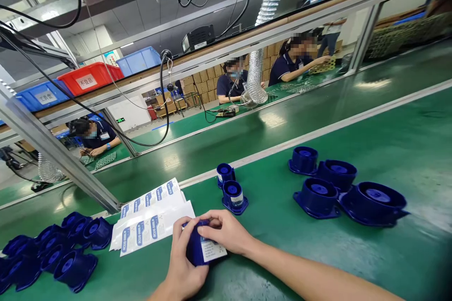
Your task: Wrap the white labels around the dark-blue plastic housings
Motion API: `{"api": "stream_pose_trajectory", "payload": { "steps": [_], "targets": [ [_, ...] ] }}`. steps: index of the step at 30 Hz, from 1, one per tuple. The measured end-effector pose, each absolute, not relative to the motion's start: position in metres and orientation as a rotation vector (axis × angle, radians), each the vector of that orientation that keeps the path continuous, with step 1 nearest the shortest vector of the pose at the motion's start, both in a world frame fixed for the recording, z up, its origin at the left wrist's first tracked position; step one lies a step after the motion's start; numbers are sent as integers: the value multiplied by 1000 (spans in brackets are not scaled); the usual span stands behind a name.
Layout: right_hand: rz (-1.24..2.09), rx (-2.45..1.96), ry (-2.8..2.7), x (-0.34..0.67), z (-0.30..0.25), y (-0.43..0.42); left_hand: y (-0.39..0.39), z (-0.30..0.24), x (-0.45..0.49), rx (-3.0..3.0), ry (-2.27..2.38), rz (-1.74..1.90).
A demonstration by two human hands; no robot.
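Observation:
My left hand point(186, 263) is wrapped round a round blue plastic housing point(194, 247), holding it tilted low over the green bench. A white-and-blue sticker label point(213, 250) lies against the housing's side, its right end sticking out past it. With thumb and fingers pinched at the label's upper edge, my right hand point(229, 230) presses it to the housing. Sheets of the same labels point(151, 221) are stacked left of my hands. Just beyond them stand two blue housings with labels on, one nearer point(233, 197) and one farther point(225, 175).
Several blue housings point(76, 268) crowd the bench's left side, and several more point(318, 197) stand at the right. A metal post point(70, 160) rises behind the label sheets. Across the green conveyor point(282, 122), co-workers point(289, 63) sit working. Cables point(164, 99) hang from the overhead frame.

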State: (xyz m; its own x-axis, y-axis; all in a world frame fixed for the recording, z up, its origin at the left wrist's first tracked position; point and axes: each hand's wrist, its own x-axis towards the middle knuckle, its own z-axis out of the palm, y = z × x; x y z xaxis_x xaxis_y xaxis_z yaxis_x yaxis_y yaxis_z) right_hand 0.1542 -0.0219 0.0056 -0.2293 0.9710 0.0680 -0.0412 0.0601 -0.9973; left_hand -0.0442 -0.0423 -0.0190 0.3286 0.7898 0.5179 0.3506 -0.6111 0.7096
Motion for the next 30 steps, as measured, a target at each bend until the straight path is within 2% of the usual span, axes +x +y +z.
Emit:
{"api": "stream_pose_trajectory", "payload": {
  "steps": [4,8,16,24,27,30],
  "targets": [
    [1433,-918,-1269,147,1,-20,-42,-19,-36,1659,1201,1365],
    [1458,-934,-1280,136,0,-32,-42,-20,-30,1481,1148,1348],
    [1088,-1075,-1635,175,-5,-13,-26,-21,-50,1615,1083,1281],
    [1225,-975,-1763,174,7,-17,-24,-16,-56,1866,1258,1112],
    [1266,-931,-1861,178,9,-19,-26,-12,-64,1923,1047,959],
    [1143,-958,-1960,181,10,-20,-26,-8,-69,1885,871,830]
  ]
}}
